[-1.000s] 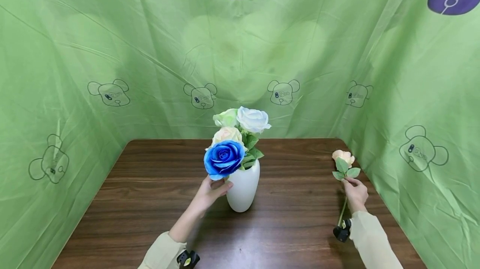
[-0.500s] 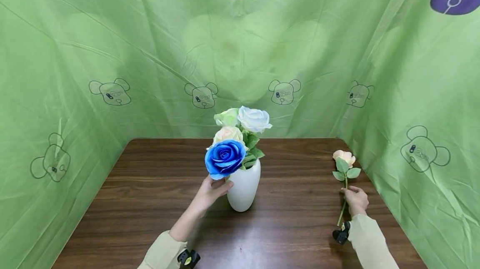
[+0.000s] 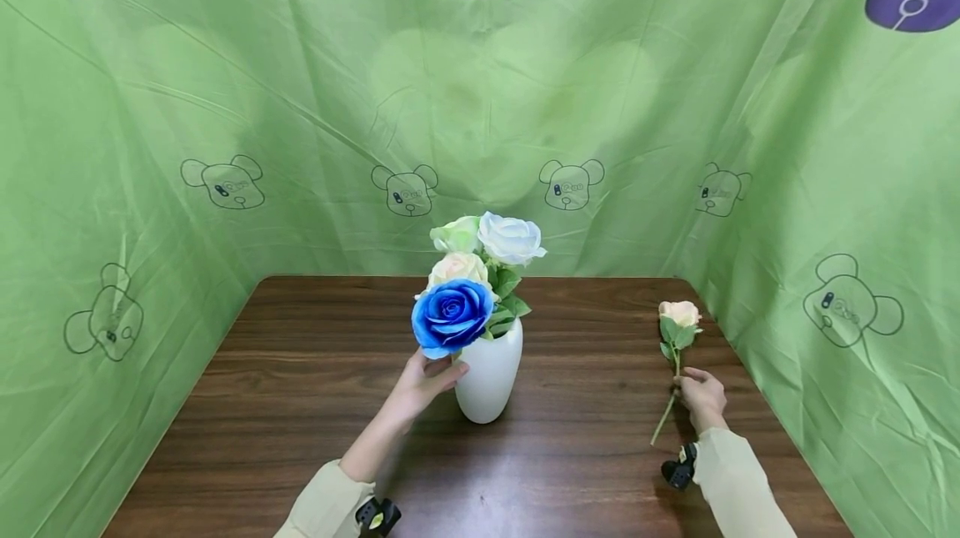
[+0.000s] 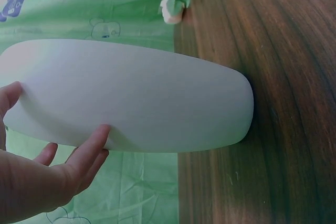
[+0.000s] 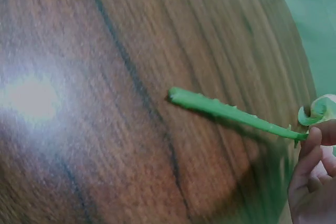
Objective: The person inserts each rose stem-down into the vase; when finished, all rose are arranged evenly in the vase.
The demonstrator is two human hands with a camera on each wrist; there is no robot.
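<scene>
In the head view a white vase (image 3: 491, 375) stands mid-table holding several artificial roses: a blue rose (image 3: 452, 317) at the front, a cream rose (image 3: 457, 268), a pale green rose (image 3: 455, 233) and a pale blue-white rose (image 3: 512, 238). My left hand (image 3: 420, 392) holds the vase's left side below the blue bloom. The left wrist view shows its thumb and fingertips (image 4: 101, 132) against the smooth wall. To the right, my right hand (image 3: 702, 398) pinches a pale pink rose (image 3: 678, 314) by its stem. Its thorny green stem (image 5: 226, 111) extends from the fingers, low over the tabletop.
Under everything is a dark brown wooden table (image 3: 300, 371). A green curtain (image 3: 480, 113) printed with cartoon bears encloses the back and both sides. Each wrist wears a black camera (image 3: 678, 467).
My right hand has slid down the pink rose's stem, and the rose has turned and shifted slightly left. The left hand stays on the vase.
</scene>
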